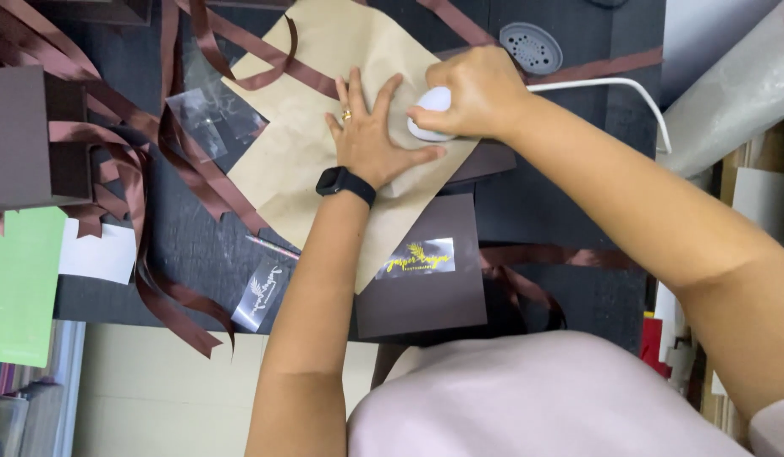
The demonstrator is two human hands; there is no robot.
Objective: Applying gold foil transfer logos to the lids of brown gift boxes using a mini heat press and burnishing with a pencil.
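Brown paper lies spread over the dark desk, and I see my left hand pressed flat on it, fingers splayed wide, holding nothing, just pinning the sheet down. A ring sits on 1 finger and a black watch wraps the wrist. My right hand has its grip closed around a small white iron, which rests on the paper just beside the left thumb. A white cord runs from the iron off toward the right edge of the desk.

Under the lower corner of the paper lies a dark brown card with a shiny gold-printed patch on it. Brown ribbons trail in loops across the left half of the desk and over the top of the paper. Clear film pieces lie left of the paper. A brown box stands at the far left, with a green sheet below it. A round grey vented disc sits above the right hand.
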